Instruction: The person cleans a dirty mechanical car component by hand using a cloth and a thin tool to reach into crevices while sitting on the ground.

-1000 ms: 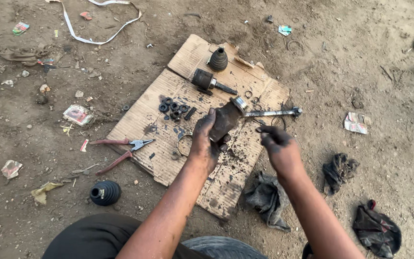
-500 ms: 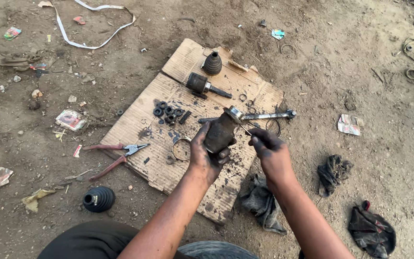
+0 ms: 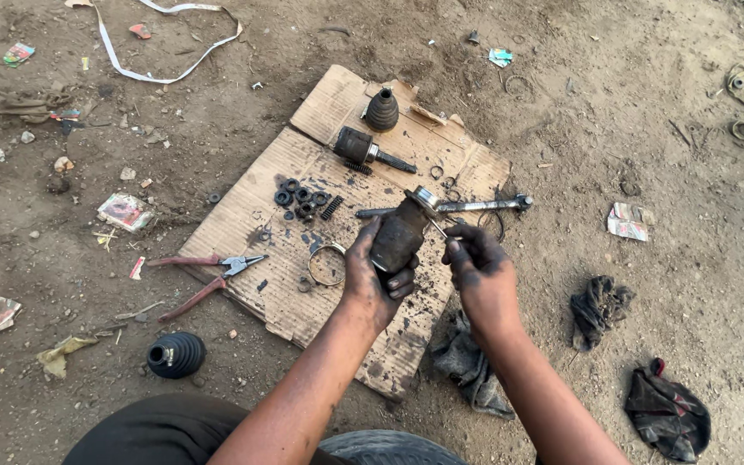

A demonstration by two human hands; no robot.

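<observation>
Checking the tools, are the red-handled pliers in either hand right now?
No, the pliers lie on the cardboard's edge, apart from both hands.

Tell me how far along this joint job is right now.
Done, it seems: parts lie stripped out on the cardboard: small black rings, a second joint, a shaft. In hand: the left hand has a grip on a greasy joint housing; the right hand works at its top. Left: everything on the cardboard is still apart.

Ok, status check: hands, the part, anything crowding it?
Left hand wrapped around greasy rubber boot on metal shaft. Right hand pinching at boot's upper end. Loose ring clamp and pliers lie on cardboard beside them.
</observation>
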